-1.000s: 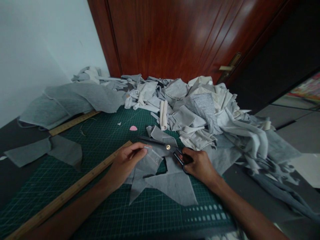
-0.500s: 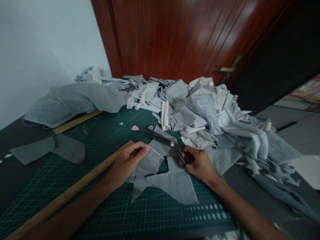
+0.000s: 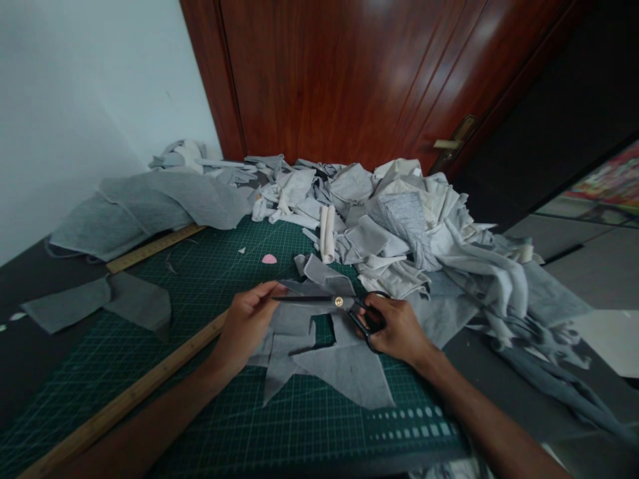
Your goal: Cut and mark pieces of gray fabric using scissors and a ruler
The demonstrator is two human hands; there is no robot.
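My left hand (image 3: 252,319) pinches the upper edge of a piece of grey fabric (image 3: 292,324), its fingertips close to the scissor tip. Black-handled scissors (image 3: 339,302) are in my right hand (image 3: 399,329), fingers through the loops. Their blades look closed or nearly so and point left across the fabric. Beneath both hands, more grey offcuts (image 3: 349,372) overlap on the green cutting mat (image 3: 214,412), with bare mat showing through a gap between them.
A wooden ruler (image 3: 150,376) runs diagonally under my left forearm; another ruler (image 3: 154,247) lies farther back. A pink disc (image 3: 269,259) sits beyond my hands. Heaped cloth scraps (image 3: 369,226) line the back before a brown door (image 3: 324,73). Grey cloth (image 3: 134,206) spreads at left.
The scissors have swung from slanting up-left to nearly level, and their tip is lower, by my left fingers. My left hand has shifted slightly left. White print on the held piece no longer shows.
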